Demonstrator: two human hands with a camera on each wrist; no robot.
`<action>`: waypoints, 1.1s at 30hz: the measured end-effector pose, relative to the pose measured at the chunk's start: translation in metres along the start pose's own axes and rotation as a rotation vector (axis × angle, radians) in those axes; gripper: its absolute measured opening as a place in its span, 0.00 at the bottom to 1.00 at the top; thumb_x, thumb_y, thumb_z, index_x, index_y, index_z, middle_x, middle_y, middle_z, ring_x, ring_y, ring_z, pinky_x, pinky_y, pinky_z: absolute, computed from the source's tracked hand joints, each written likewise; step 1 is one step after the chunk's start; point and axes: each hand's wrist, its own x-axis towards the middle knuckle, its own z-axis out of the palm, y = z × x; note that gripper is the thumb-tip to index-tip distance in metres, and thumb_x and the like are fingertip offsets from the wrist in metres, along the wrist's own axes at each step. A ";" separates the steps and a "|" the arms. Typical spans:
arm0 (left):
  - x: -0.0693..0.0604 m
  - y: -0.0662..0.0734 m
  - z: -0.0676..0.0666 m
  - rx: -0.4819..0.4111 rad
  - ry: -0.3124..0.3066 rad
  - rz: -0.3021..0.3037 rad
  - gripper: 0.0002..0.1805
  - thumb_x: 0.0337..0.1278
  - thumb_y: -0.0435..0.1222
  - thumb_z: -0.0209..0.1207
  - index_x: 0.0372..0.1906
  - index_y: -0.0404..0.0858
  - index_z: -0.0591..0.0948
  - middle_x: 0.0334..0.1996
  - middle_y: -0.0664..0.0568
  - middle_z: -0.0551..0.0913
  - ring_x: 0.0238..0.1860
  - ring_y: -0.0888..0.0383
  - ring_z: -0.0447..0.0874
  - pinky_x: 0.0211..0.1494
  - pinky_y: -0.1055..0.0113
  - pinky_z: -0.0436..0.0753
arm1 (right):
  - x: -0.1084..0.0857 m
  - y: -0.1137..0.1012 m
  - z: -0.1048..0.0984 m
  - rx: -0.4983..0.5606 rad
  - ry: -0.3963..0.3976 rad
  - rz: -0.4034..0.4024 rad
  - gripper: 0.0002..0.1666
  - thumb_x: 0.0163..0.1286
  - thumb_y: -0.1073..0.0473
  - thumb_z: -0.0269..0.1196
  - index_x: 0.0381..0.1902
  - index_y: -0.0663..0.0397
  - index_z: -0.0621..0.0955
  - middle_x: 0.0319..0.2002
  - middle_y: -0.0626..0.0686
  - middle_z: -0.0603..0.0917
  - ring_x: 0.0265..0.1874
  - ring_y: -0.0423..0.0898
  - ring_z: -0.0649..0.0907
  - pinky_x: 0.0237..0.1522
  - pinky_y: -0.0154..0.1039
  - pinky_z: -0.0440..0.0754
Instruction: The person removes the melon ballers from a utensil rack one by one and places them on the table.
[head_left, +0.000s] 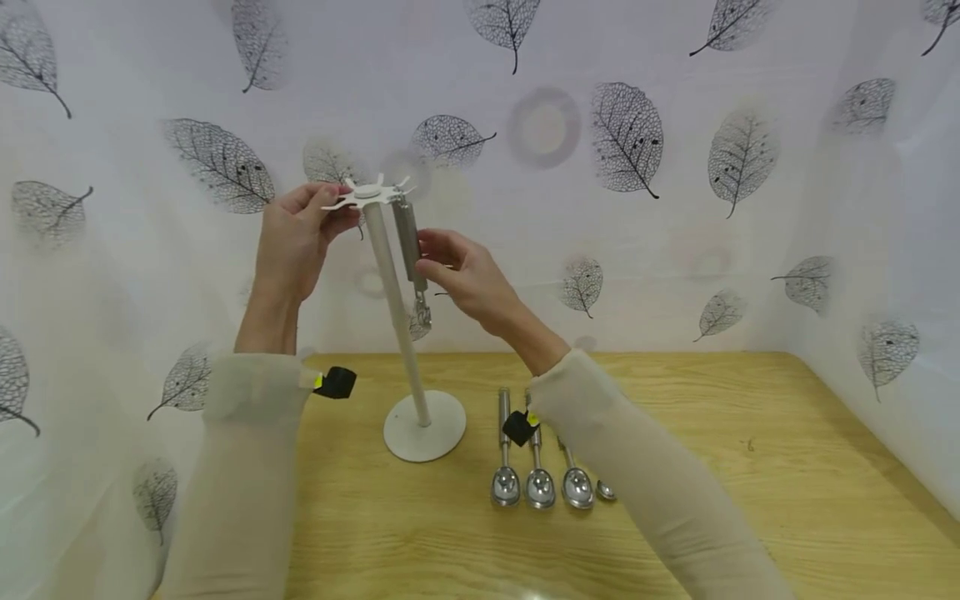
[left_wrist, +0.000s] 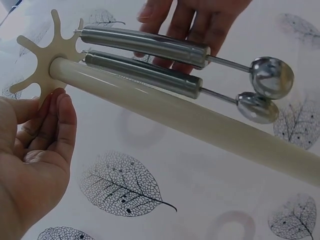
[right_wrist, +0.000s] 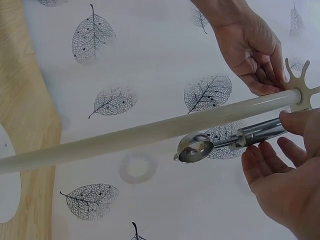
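Note:
My left hand (head_left: 296,237) pinches the edge of the pronged top of a cream utensil stand (head_left: 392,275), thumb and fingers around one prong, as the left wrist view shows. Two steel scoops with thick tubular handles hang from the prongs: one scoop (left_wrist: 145,45) in front and a second scoop (left_wrist: 145,72) beside it, bowls downward. At these handles is my right hand (head_left: 472,279), its fingers loosely extended behind them and its thumb apart. Only one hanging scoop (right_wrist: 260,132) shows clearly in the right wrist view. Finger contact with the handle is hard to tell.
The stand's round base (head_left: 408,437) rests on the wooden table (head_left: 390,533). Several steel scoops (head_left: 505,486) lie in a row to its right, partly hidden by the right sleeve (head_left: 645,467). A white leaf-print curtain (head_left: 480,308) rises behind the table.

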 end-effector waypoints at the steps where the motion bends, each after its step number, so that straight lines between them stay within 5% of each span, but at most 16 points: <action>1: -0.001 0.000 -0.001 -0.001 -0.004 -0.002 0.11 0.78 0.28 0.57 0.36 0.26 0.84 0.44 0.41 0.85 0.35 0.54 0.87 0.46 0.68 0.89 | 0.001 0.000 0.002 0.011 0.005 0.002 0.27 0.80 0.70 0.61 0.73 0.71 0.71 0.62 0.66 0.81 0.58 0.55 0.82 0.63 0.46 0.83; 8: -0.004 0.001 -0.002 0.001 -0.032 0.017 0.11 0.78 0.29 0.57 0.37 0.28 0.85 0.43 0.41 0.85 0.35 0.54 0.87 0.48 0.68 0.89 | 0.005 0.001 0.008 0.048 0.021 0.023 0.24 0.80 0.68 0.62 0.70 0.72 0.74 0.58 0.64 0.83 0.50 0.50 0.85 0.51 0.39 0.86; 13: -0.003 0.000 0.001 0.021 -0.034 0.025 0.12 0.79 0.29 0.57 0.36 0.29 0.85 0.43 0.42 0.85 0.35 0.55 0.87 0.48 0.69 0.89 | 0.005 -0.001 0.005 0.014 0.005 0.019 0.20 0.81 0.70 0.60 0.66 0.74 0.78 0.56 0.68 0.84 0.45 0.49 0.85 0.55 0.47 0.86; 24: -0.002 -0.001 0.001 -0.014 -0.042 0.027 0.11 0.78 0.29 0.58 0.37 0.29 0.85 0.41 0.42 0.86 0.34 0.54 0.87 0.47 0.69 0.89 | 0.005 -0.005 0.000 0.016 -0.062 0.061 0.17 0.82 0.67 0.61 0.62 0.73 0.81 0.51 0.67 0.87 0.42 0.49 0.86 0.52 0.46 0.87; 33: -0.002 0.000 0.001 -0.019 -0.038 0.018 0.10 0.78 0.28 0.58 0.37 0.28 0.85 0.42 0.42 0.86 0.34 0.55 0.87 0.46 0.68 0.89 | -0.002 -0.024 -0.023 -0.166 -0.103 0.074 0.17 0.82 0.67 0.61 0.61 0.75 0.81 0.45 0.62 0.89 0.38 0.48 0.85 0.46 0.41 0.86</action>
